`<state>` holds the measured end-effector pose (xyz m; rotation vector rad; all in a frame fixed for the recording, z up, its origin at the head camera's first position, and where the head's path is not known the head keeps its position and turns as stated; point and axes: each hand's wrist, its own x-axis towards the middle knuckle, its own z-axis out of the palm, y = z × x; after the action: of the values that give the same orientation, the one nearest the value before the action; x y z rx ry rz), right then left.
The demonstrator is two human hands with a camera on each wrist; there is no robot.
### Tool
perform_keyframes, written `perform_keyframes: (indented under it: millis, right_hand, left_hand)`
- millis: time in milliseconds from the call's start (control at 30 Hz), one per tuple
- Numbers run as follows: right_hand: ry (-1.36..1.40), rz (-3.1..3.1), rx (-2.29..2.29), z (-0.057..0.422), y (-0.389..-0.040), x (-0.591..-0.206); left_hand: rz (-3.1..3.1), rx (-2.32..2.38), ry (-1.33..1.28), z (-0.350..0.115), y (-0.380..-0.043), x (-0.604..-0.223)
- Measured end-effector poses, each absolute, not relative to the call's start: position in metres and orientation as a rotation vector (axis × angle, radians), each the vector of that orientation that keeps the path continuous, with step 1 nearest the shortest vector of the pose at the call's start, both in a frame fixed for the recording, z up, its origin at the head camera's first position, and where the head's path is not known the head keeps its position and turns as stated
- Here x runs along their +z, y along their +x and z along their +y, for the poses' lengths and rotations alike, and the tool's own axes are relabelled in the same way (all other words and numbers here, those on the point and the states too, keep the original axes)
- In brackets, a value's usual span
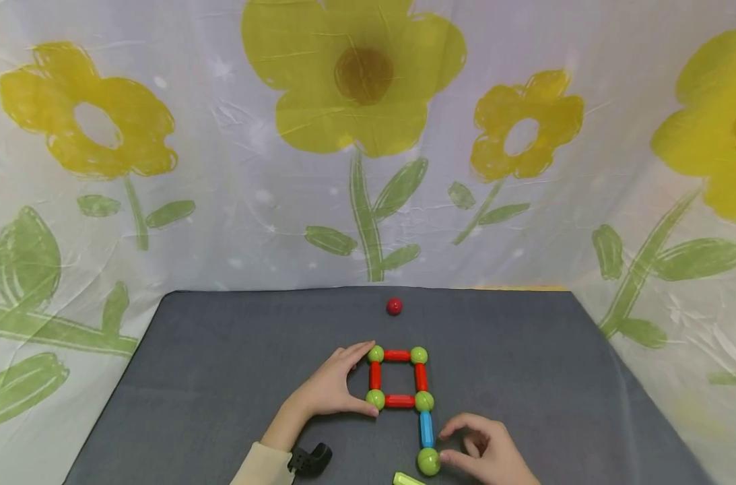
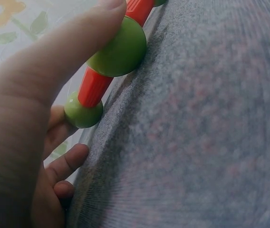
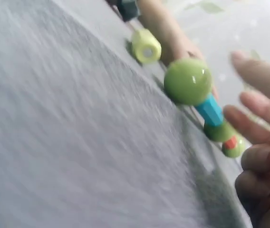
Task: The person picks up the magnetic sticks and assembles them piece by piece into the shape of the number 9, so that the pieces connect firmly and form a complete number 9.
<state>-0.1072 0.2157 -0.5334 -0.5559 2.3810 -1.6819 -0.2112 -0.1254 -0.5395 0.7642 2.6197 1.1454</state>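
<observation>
A square of red rods (image 1: 400, 401) with green balls at its corners lies on the dark table. Below its lower-right ball (image 1: 425, 402) runs a blue rod (image 1: 426, 429) that ends in another green ball (image 1: 429, 462). My left hand (image 1: 328, 387) holds the square's left side between forefinger and thumb, the forefinger at the upper-left ball (image 1: 376, 354) and the thumb at the lower-left ball (image 2: 120, 50). Beside the blue rod and the end ball, my right hand (image 1: 485, 448) has its thumb and forefinger spread, with nothing between them.
Toward the table's back edge sits a red ball (image 1: 394, 306). A yellow-green rod (image 1: 407, 479) lies near the bottom of the head view, left of the end ball. Behind the table (image 1: 222, 350) hangs a flower-printed cloth (image 1: 252, 222).
</observation>
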Motion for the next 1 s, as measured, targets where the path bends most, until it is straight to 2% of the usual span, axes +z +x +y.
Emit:
perform_keyframes:
  millis: [433,667,1000]
  right_hand:
    - [-0.725,2.613,-1.513,0.201,-0.193,-0.527]
    - [-0.655,2.619,-1.493,0.193,-0.2,-0.538]
    - [-0.819,2.668,-1.393,0.193,-0.202,-0.541]
  left_hand:
    - [2.623,1.164,0.759,-0.125,-0.21,-0.536]
    - [2.629,1.126,0.744,-0.122,-0.209,-0.541]
    - [2.642,1.125,0.741,-0.124,-0.21,-0.542]
